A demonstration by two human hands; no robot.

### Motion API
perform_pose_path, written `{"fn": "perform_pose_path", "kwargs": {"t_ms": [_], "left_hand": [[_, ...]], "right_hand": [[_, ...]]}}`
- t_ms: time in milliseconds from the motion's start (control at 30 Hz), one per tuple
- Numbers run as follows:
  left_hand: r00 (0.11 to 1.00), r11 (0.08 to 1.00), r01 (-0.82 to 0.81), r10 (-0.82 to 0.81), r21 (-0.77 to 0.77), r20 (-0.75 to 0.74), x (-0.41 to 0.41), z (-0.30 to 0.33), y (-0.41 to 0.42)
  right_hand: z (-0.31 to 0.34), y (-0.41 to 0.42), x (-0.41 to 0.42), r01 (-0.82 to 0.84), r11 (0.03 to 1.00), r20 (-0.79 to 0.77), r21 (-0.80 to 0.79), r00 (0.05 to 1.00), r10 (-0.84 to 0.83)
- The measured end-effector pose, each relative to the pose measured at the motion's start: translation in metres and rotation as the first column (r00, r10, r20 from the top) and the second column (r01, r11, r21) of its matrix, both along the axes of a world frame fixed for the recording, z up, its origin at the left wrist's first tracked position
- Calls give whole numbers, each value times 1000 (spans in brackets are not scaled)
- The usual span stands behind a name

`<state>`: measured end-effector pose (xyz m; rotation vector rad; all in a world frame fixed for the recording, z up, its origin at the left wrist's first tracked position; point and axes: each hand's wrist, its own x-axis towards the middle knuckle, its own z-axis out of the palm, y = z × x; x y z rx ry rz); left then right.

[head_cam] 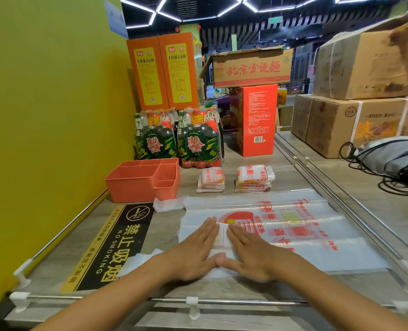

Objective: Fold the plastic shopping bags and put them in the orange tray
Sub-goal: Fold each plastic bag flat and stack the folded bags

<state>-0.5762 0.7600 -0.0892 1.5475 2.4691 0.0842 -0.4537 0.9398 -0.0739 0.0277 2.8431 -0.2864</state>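
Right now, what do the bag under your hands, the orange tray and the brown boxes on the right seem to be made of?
Shopping bag: thin, translucent plastic film with red print; the counter shows through it.
Orange tray: looks like rigid moulded plastic, matte, with thin dividing walls.
Brown boxes: corrugated cardboard by the look, dull brown, strapped with pale bands.
Both hands, left and right, press flat on the bag.

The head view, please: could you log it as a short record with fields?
surface: grey shelf
bag in work: plastic shopping bag, spread flat
left hand: flat, pressing the bag
right hand: flat, pressing the bag, thumbs touching
orange tray: nothing visible inside, behind the bag on the left
folded stacks: left stack, right stack, beside the tray
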Motion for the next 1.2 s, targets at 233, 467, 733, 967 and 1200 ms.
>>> {"fn": "perform_pose_path", "kwargs": {"t_ms": [233,467,733,967,1200], "left_hand": [[999,999,28,-27,-30,40,-7,8,1],[999,995,39,-39,-89,2,-7,9,1],[998,999,46,-44,-24,43,-11,5,3],[1000,989,13,-17,147,25,-20,17,-4],[996,968,52,-32,247,-84,-22,32,2]], "right_hand": [[2,0,-6,-11,999,32,40,999,10],[11,-4,-9,-13,998,11,56,1000,13],[2,-2,-13,-46,998,-8,43,999,46],[14,8,-9,-100,995,-50,-21,994,99],[14,17,-23,-79,996,-296,-29,953,67]]}}
